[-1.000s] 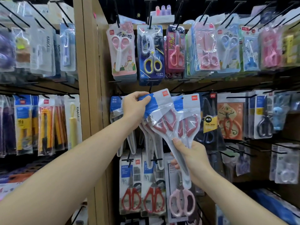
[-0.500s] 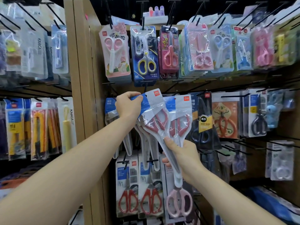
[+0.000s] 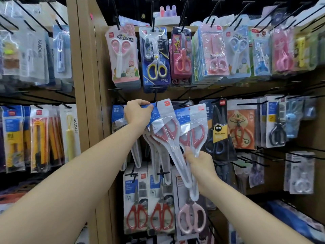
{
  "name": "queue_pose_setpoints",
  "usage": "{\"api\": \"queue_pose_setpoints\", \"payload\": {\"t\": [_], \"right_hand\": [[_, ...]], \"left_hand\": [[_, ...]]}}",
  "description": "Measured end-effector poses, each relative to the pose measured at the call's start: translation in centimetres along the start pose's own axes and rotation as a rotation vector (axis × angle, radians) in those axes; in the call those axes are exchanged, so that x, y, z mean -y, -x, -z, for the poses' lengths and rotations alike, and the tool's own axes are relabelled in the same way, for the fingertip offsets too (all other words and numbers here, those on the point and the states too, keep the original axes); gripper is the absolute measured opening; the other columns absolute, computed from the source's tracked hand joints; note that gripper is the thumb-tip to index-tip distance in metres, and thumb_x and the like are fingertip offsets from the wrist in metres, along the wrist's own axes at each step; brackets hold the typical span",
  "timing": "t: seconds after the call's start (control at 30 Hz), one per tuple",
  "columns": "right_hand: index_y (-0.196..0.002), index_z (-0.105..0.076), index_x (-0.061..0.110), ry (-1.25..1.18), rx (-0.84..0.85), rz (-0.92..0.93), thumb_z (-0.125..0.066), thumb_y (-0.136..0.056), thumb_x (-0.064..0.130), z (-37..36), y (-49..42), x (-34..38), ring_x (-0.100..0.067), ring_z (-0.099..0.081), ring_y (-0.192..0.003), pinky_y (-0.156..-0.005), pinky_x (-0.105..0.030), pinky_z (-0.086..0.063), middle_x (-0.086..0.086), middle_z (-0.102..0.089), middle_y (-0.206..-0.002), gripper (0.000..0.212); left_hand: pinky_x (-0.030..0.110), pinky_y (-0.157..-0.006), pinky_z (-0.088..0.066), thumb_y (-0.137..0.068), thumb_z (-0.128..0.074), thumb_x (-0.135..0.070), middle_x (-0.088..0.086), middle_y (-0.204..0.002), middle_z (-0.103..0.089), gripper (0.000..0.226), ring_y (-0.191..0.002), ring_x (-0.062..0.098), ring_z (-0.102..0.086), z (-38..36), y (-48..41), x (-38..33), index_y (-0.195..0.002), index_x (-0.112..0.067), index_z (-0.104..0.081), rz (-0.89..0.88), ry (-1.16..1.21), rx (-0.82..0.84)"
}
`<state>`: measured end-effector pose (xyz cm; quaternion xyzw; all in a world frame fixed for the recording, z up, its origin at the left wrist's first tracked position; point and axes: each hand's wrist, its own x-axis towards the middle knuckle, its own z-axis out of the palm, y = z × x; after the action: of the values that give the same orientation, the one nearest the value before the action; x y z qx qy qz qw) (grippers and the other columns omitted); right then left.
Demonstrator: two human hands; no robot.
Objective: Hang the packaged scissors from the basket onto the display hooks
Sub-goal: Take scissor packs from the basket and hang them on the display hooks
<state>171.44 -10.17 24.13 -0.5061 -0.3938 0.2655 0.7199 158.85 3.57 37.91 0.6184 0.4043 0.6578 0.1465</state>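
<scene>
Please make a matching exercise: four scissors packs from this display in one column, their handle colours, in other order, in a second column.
Packs
1. DC pack
2. held pack
3. pack left of DC pack
4. yellow-label pack

Handle colours
A. pink
B. black with blue
C. yellow and grey
D. red

Pairs: 1-C, 2-D, 3-A, 4-B

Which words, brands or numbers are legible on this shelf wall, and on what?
"KAACA": clear pack holding a yellow stick.
"KAACA": clear upper-left pack.
"DC": blue card with yellow-handled scissors.
Too blurred: red brand tags, Chinese print, and the red-handled scissors pack pinched by the left hand.
</scene>
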Motion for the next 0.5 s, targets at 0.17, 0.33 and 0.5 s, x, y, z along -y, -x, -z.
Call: {"api": "queue_pose_setpoints", "payload": {"t": [0.17,0.33,0.5], "right_hand": [[-0.088,-0.067,0.009,0.15,-0.058,0.192,-0.055,-0.106,0.033,2.8,-0.1,-1.0,-0.014,-0.049,-0.052,-0.053,-0.028,-0.043,-0.004,-0.055,-0.064,0.032],[-0.079,-0.066,0.005,0.227,0.107,0.214,-0.056,-0.105,0.035,3.2,-0.2,0.6,-0.011,-0.042,-0.044,-0.044,-0.022,-0.035,0.0,-0.049,-0.055,0.041],[-0.078,-0.067,0.006,0.26,0.212,0.189,-0.058,-0.104,0.036,1.3,-1.1,1.6,-0.011,-0.039,-0.046,-0.046,-0.023,-0.033,0.004,-0.048,-0.051,0.04]], "left_hand": [[0.029,-0.084,-0.041,-0.093,-0.075,-0.034,-0.003,-0.121,-0.07,0.019,-0.117,0.019,-0.06,0.1,0.2,-0.2,-0.111,-0.027,-0.077,-0.119,-0.193,-0.008],[0.023,-0.088,-0.035,-0.087,-0.073,-0.014,0.0,-0.12,-0.058,0.04,-0.117,0.02,-0.05,0.9,1.5,1.7,-0.125,-0.026,-0.071,-0.34,-0.18,-0.058],[0.03,-0.097,-0.05,-0.1,-0.055,-0.021,0.0,-0.117,-0.072,0.032,-0.111,0.014,-0.062,1.9,2.6,0.6,-0.128,-0.017,-0.071,-0.251,0.228,0.247]]}}
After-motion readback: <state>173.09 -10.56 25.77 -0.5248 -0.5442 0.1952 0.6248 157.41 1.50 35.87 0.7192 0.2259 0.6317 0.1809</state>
